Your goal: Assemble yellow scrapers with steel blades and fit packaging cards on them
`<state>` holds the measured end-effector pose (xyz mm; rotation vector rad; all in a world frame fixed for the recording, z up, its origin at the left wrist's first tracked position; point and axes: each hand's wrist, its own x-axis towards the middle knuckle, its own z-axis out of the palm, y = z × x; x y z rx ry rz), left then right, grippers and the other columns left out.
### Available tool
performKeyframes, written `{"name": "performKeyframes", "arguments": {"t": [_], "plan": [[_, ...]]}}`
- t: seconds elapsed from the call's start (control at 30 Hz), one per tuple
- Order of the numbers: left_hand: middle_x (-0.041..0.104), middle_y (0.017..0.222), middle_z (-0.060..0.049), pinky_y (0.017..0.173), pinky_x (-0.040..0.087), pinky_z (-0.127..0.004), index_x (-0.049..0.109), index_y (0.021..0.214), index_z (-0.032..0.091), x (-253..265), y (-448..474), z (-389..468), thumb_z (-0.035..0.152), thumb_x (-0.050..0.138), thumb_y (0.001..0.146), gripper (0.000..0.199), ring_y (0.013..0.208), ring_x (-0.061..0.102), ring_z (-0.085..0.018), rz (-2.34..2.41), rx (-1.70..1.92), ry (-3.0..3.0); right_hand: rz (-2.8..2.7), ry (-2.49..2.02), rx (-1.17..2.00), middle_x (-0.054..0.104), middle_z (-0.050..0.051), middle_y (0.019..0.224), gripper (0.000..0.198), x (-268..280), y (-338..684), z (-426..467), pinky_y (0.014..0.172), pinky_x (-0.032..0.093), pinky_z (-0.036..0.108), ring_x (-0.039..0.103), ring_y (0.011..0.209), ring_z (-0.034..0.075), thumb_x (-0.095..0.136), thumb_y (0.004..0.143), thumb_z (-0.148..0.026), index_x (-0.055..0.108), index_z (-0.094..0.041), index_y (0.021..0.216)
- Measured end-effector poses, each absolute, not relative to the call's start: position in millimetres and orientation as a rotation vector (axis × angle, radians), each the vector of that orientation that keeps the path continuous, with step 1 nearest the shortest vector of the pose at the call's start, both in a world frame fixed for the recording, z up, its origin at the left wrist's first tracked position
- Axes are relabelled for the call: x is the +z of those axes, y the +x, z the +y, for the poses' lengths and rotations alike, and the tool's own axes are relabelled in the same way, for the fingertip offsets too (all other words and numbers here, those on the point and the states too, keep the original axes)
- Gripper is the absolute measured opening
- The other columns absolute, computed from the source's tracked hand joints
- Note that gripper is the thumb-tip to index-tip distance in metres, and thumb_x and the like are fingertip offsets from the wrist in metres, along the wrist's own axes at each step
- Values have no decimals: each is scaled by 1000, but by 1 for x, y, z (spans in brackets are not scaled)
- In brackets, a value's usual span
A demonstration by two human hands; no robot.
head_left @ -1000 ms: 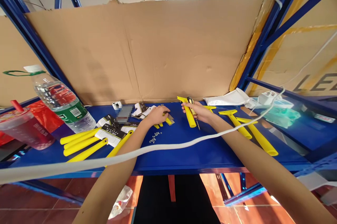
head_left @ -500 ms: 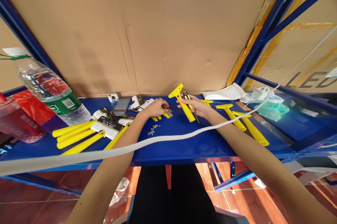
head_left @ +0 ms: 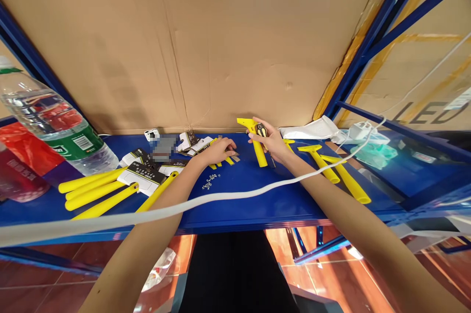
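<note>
In my right hand are a yellow T-shaped scraper and a screwdriver with a black-and-yellow handle. The scraper's head points up and left, and the screwdriver's thin shaft points down toward the shelf. My left hand is low over small flat yellow pieces and thin metal pieces, its fingers curled down; what they grip is hidden. Closer to me lies a scatter of small metal hardware, too tiny to make out exactly.
Yellow tubes and black-and-white packages lie left, beside a water bottle and a red cup. More yellow scrapers lie right. A white cable crosses in front; cardboard stands behind.
The scraper in my right hand has turned so its head shows more edge-on, and my fingers have shifted up toward the head. My left hand stays over the flat pieces. The view has shifted slightly.
</note>
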<state>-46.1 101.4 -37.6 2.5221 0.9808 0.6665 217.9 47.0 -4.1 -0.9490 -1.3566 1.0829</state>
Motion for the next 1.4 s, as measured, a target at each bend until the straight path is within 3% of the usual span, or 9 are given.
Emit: {"name": "performKeyframes", "arguments": {"t": [0.2,0.47,0.57,0.67,0.77,0.9,1.1,1.27,1.4], "plan": [[78,121,-13,112,54,-52,80,111,24,-29,-46,100,60,81,94,40,122,70,-36,1006,652,2555,-1367,-968,853,83,14,138,133,-10,215,49,41,48,21,84,99,31,106,72,-57,41,-32,185],[79,98,-9,103,52,-45,79,98,25,-30,-39,102,64,81,94,39,110,68,-34,1068,624,2520,-1362,-979,904,85,16,133,143,-12,215,51,50,60,25,82,98,30,109,70,-53,30,-26,186],[81,98,-8,110,50,-47,79,91,25,-31,-33,100,52,80,96,27,111,68,-33,1069,696,2506,-1331,-1010,942,86,13,129,125,-12,214,50,44,50,19,82,95,26,110,69,-48,46,-27,174],[85,106,-7,116,49,-48,79,95,25,-28,-30,98,37,73,101,15,113,70,-31,1050,838,2485,-1373,-1052,943,88,9,110,77,-11,214,51,39,42,18,81,86,23,109,71,-51,74,-24,135],[87,112,-7,113,53,-45,79,104,25,-20,-32,96,27,64,106,16,112,76,-28,1034,1019,2421,-1413,-1081,976,85,7,91,54,-12,216,52,37,39,18,74,71,19,108,73,-53,79,-22,107],[88,115,-8,105,59,-42,80,109,23,-8,-41,95,23,65,104,16,112,81,-28,1067,1262,2281,-1419,-1104,1057,82,6,81,51,-15,217,53,35,37,17,73,65,18,110,73,-49,78,-21,101],[90,117,-9,118,57,-48,84,101,23,5,-50,87,28,73,100,12,120,81,-29,1092,1537,2078,-1415,-1118,1169,83,7,87,50,-18,214,52,33,34,16,82,77,22,113,69,-37,79,-20,102],[89,123,-12,116,61,-50,86,88,22,4,-42,83,38,89,87,16,121,83,-31,778,1551,1885,-1407,-1056,1299,88,12,110,41,-17,210,48,60,66,24,81,79,19,110,74,-37,83,-19,99],[90,113,-14,114,63,-53,88,83,22,-4,-36,83,48,97,79,28,116,84,-33,695,1406,1844,-1401,-1016,1345,87,9,109,43,-12,211,45,64,64,22,76,75,14,109,74,-41,84,-19,102]]}}
